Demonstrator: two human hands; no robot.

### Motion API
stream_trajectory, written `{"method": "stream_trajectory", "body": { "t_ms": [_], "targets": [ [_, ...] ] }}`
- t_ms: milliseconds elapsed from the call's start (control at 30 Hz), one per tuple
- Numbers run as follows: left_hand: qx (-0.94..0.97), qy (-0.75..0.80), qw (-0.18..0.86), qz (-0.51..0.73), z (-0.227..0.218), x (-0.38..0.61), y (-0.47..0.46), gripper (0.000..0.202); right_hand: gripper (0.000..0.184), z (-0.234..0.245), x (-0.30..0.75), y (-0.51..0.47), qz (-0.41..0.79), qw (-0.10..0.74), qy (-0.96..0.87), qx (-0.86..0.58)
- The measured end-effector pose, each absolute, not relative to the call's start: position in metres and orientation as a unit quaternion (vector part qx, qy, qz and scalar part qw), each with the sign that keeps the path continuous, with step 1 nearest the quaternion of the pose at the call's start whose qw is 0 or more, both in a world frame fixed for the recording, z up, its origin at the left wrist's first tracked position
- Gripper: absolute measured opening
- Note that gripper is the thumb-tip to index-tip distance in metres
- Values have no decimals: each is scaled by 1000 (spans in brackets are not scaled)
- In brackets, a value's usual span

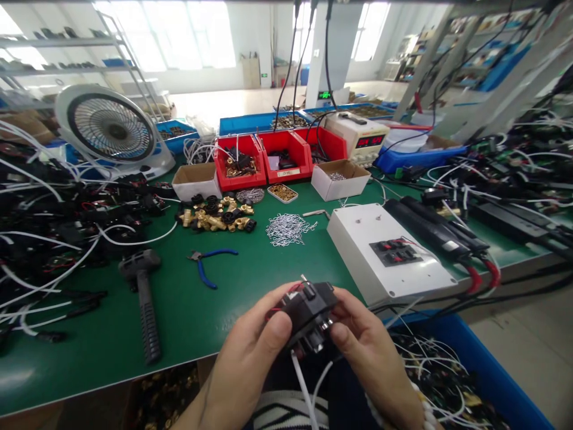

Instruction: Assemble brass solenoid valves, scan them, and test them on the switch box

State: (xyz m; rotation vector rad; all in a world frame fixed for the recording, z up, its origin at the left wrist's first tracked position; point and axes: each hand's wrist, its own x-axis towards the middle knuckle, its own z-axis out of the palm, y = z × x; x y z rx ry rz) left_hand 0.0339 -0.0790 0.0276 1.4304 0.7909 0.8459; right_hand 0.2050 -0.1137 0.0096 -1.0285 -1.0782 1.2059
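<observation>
Between my two hands, above the bench's front edge, is a black plastic assembly (308, 310) with metal pins, red wires and white tubes hanging from it. My left hand (255, 340) is closed around its left side, thumb on top. My right hand (364, 340) grips the right side, with the thumb near the metal pins. Beyond the hands lies a pile of bent metal clips (289, 230). To the left are blue-handled cutting pliers (206, 269) and a black mallet (143, 304). A grey-white box (358, 245) with red-and-black terminals sits to the right.
Brass and black fittings (215, 216) lie in front of red bins (239, 164). A fan (111, 128) stands at the back left, a power supply (358, 137) at the back right. Wired black assemblies heap on the left. A blue crate (505, 370) of parts is below right.
</observation>
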Motion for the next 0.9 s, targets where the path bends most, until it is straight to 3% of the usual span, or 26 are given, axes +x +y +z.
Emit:
{"method": "stream_trajectory", "body": {
  "t_ms": [100, 233, 900],
  "targets": [
    [516, 287, 725, 355, 28, 36, -80, 48, 38, 11, 204, -114, 504, 578, -448, -460],
    [466, 256, 767, 359, 26, 38, -81, 45, 33, 13, 203, -114, 500, 589, -440, -457],
    [540, 329, 687, 359, 28, 33, -85, 50, 23, 14, 204, -117, 510, 601, -442, -428]
  ]
}}
